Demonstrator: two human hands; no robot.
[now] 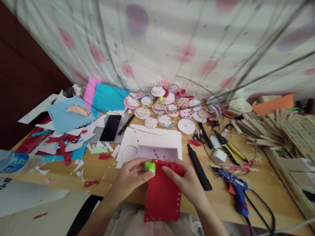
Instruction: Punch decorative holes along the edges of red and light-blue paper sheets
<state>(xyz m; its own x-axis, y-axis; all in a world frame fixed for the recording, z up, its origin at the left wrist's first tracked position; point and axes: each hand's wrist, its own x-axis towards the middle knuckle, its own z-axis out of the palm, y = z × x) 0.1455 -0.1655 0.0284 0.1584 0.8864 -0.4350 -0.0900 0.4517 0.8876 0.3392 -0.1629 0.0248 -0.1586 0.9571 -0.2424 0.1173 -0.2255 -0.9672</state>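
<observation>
A small green craft punch (149, 166) is gripped between the thumb and fingers of my left hand (134, 173), against the top left corner of a red sheet (163, 200). My right hand (184, 175) pinches that sheet near its top right, thumb in front. Rows of small punched holes run along the sheet's edges, and it hangs down over my lap. Just beyond my hands lies a shallow white box or tray (157, 151) with a few tiny red punched bits in it, on white paper (128, 137).
Paper scraps (73, 144), a phone (110, 127) and a black pen (126, 124) lie left. Decorated paper discs (163, 120) crowd the back. To the right are a black cutter (199, 167), yellow-handled pliers (230, 147), a blue glue gun (235, 191) and wooden sticks (265, 129).
</observation>
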